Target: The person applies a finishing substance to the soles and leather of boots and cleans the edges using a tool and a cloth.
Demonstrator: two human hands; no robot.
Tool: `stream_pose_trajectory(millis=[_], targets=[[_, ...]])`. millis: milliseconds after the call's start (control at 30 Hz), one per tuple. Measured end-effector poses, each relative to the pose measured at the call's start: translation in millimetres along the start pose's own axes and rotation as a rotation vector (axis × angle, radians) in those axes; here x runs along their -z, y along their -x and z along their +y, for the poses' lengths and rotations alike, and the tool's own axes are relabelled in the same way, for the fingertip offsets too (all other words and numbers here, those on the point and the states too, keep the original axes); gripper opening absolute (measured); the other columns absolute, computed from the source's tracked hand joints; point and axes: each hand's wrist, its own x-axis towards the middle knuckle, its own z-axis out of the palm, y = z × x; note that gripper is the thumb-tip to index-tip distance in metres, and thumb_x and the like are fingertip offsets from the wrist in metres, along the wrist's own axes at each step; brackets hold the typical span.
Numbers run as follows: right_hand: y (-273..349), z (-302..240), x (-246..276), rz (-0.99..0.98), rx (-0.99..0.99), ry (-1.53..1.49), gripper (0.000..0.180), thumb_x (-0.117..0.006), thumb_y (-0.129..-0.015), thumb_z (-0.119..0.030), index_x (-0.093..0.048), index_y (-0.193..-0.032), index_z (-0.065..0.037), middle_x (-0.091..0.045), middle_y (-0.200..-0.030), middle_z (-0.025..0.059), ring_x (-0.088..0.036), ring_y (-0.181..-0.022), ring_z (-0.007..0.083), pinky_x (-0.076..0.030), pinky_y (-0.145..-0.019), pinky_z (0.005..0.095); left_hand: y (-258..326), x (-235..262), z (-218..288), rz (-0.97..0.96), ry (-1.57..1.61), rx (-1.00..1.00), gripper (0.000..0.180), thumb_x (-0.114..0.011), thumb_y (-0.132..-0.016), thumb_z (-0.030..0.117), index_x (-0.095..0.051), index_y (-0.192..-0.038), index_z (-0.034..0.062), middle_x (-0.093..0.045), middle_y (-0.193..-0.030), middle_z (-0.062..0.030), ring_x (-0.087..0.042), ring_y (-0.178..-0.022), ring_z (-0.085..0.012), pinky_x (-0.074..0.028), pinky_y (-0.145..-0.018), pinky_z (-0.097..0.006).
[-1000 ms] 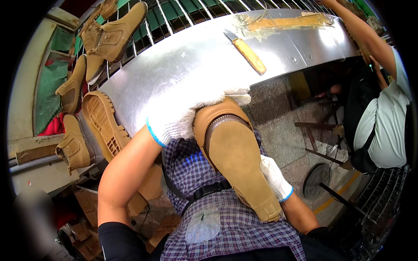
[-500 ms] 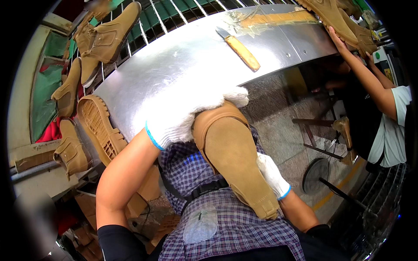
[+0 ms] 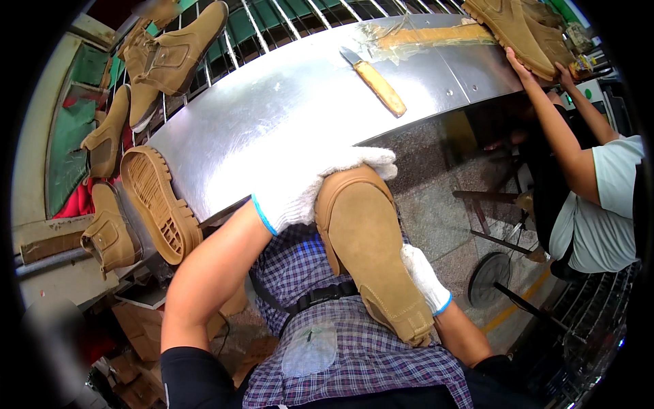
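Over my lap lies a tan suede boot, its wide, rimmed toe end toward the workbench and its stitched end with a tab toward me. My left hand, in a white knit glove with a blue cuff, wraps the rimmed far end from the left; its fingers reach across that end. My right hand, gloved the same way, grips the boot's right side lower down. Its fingertips are hidden behind the boot. A knife with a yellowish handle rests on the metal bench beyond, touched by neither hand.
The curved metal workbench spans ahead. Left of it are a loose ridged sole and several tan boots. At right a co-worker's hands hold another boot; a black round base stands on the floor.
The boot in my hands and my left hand sit slightly farther right and lower in view; my grip stays. The co-worker's arms and boot have shifted a little left.
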Motion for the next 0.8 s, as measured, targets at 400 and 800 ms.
stream_pose_trajectory(millis=[400, 800], targets=[[-41, -84, -67, -0.229, 0.362, 0.192, 0.054, -0.054, -0.114, -0.043, -0.064, -0.133, 0.007, -0.075, -0.117, 0.0111, -0.067, -0.106, 0.0152, -0.055, -0.094, 0.0333, 58, -18, 82, 0.135, -0.072, -0.179, 0.067, -0.054, -0.107, 0.038, -0.048, -0.156, -0.008, -0.052, -0.159, -0.0302, -0.059, -0.139, -0.047, -0.046, -0.121, -0.052], [-87, -189, -80, -0.056, 0.523, 1.051, 0.056, -0.073, -0.097, -0.047, -0.066, -0.141, -0.012, -0.076, -0.114, 0.0176, -0.075, -0.097, 0.0329, -0.061, -0.091, 0.0458, 150, 16, 60, 0.506, -0.162, -0.183, 0.065, -0.054, -0.11, 0.045, -0.063, -0.139, -0.0121, -0.069, -0.14, -0.0271, -0.069, -0.128, -0.0357, -0.052, -0.115, -0.044]])
